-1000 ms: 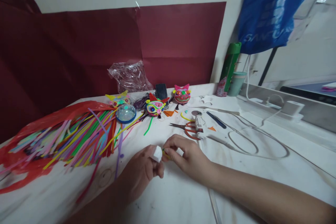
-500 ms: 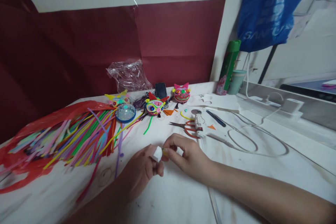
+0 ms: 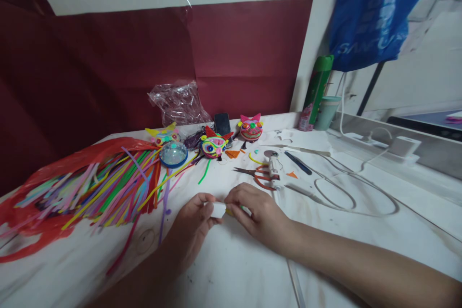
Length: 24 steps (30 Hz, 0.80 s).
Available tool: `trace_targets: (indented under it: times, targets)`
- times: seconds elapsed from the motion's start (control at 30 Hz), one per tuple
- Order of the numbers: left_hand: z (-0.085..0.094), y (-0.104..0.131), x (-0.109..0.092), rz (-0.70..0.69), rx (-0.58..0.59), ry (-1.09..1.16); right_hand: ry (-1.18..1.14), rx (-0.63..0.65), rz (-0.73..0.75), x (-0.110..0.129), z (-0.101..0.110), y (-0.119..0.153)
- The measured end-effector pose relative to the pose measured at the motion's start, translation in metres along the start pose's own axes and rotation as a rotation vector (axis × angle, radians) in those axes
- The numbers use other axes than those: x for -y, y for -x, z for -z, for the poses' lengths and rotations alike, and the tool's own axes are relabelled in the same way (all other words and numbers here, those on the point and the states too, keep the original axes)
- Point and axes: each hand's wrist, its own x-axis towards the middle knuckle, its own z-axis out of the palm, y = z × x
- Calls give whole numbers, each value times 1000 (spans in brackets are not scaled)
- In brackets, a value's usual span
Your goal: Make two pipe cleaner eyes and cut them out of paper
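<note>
Low in the middle of the view, my left hand [image 3: 195, 226] is closed on a small white block [image 3: 218, 210], with the thumb on its near side. My right hand [image 3: 256, 211] pinches close against the block's right end. A bit of yellow [image 3: 228, 211] shows at its fingertips, with a trace of green near the fingers; most of that piece is hidden, so I cannot tell its kind. Beyond my hands lie orange-handled scissors [image 3: 260, 176] and a white glue gun [image 3: 275, 169].
Left, many coloured pipe cleaners [image 3: 119, 187] spill from a red plastic bag [image 3: 90, 151]. Behind are a round clear container [image 3: 173, 154], several decorated animal heads [image 3: 250, 130] and a phone [image 3: 222, 124]. Tweezers [image 3: 298, 162] and white cables [image 3: 361, 209] lie right, near a spray can [image 3: 316, 91].
My left hand has turned the white block so that it lies more level, and the thumb has come over it. My right hand stays pinched beside it.
</note>
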Motion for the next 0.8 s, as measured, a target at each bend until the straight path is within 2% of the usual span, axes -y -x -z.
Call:
trace_targets:
  times: [0.23, 0.47, 0.7, 0.8]
  targets:
    - [1, -1, 3, -35, -68, -72, 94, 51, 121, -4, 3, -1]
    - [2, -4, 3, -16, -116, -139, 180, 166, 171, -10, 6, -3]
    - [-2, -2, 2, -32, -176, -244, 275, 205, 199, -9, 5, -3]
    - [-2, -2, 1, -46, -162, -275, 319, 226, 209, -8, 5, -2]
